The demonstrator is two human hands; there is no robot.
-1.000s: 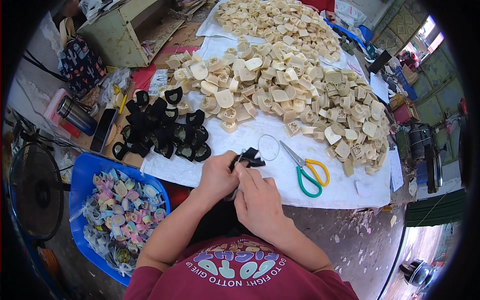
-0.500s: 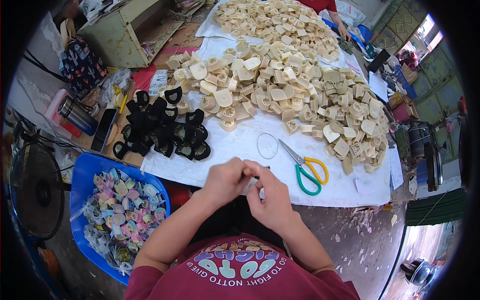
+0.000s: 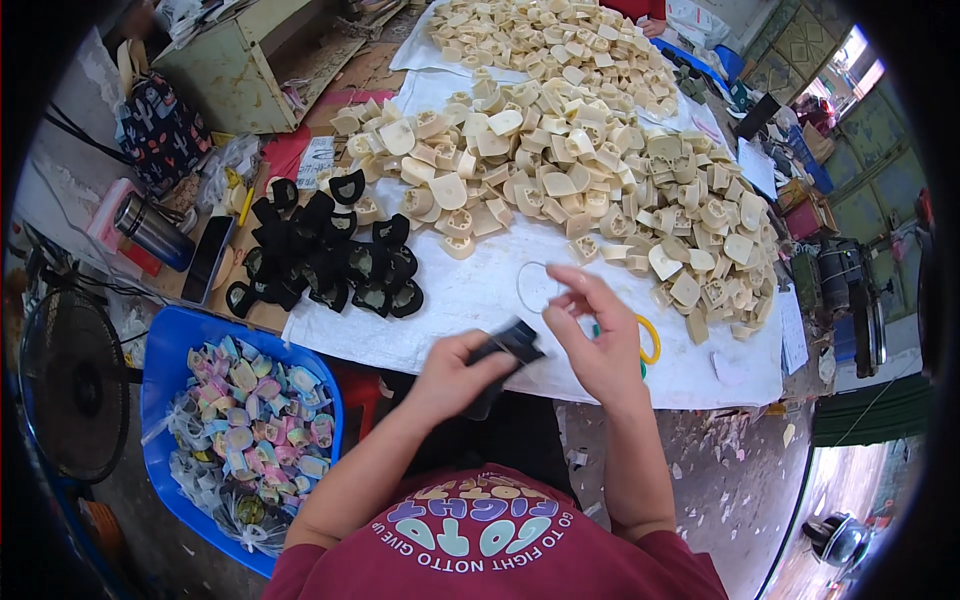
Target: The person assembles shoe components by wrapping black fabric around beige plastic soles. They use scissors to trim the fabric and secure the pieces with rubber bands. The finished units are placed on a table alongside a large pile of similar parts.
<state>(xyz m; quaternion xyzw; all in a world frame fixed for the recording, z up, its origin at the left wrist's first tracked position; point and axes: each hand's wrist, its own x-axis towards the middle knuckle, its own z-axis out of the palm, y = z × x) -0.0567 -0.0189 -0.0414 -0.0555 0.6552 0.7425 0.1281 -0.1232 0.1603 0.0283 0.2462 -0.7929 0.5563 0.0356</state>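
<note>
My left hand is closed around a folded black piece that looks like thin cloth or plastic; its exact kind is unclear. Part of it hangs below my fingers, over the table's front edge. My right hand is raised to the right with thumb and fingers apart, slightly blurred, and I see nothing in it. Just beyond its fingertips a thin pale loop lies on the white cloth. Scissors lie behind my right hand, which hides their blades and most of the green handle.
Cream moulded pieces are heaped across the table. Small black pieces are piled at the left, near a phone and a flask. A blue tub of pastel pieces stands lower left, beside a fan.
My hands have moved apart. The left now shows the black piece in its grip, while the right has gone rightward and opened, covering much of the scissors.
</note>
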